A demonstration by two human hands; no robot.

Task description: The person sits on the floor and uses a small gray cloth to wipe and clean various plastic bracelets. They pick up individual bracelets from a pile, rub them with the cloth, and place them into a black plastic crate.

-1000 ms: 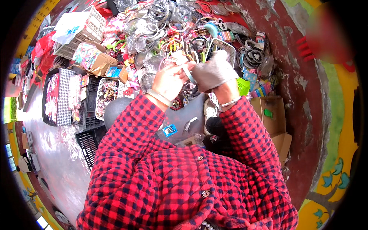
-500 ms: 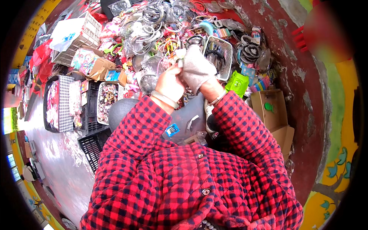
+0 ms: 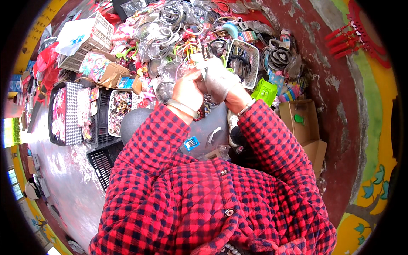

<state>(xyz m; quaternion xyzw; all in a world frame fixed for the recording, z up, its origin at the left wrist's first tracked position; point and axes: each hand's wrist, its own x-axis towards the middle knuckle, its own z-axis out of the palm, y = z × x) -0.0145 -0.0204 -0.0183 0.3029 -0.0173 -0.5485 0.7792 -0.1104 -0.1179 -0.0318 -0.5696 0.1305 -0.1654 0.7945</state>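
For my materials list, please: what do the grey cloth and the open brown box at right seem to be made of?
Grey cloth: probably fabric, apparently matte, judging by its soft shape; fibre unclear. Brown box: likely cardboard, dull, judging by its stiff-looking flat panels.

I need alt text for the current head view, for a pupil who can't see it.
A person's left hand and right hand, mostly hidden by a grey cloth, are close together before a heap of headbands. The person wears a checked red-and-black top; baskets stand at left, an open cardboard box at right.
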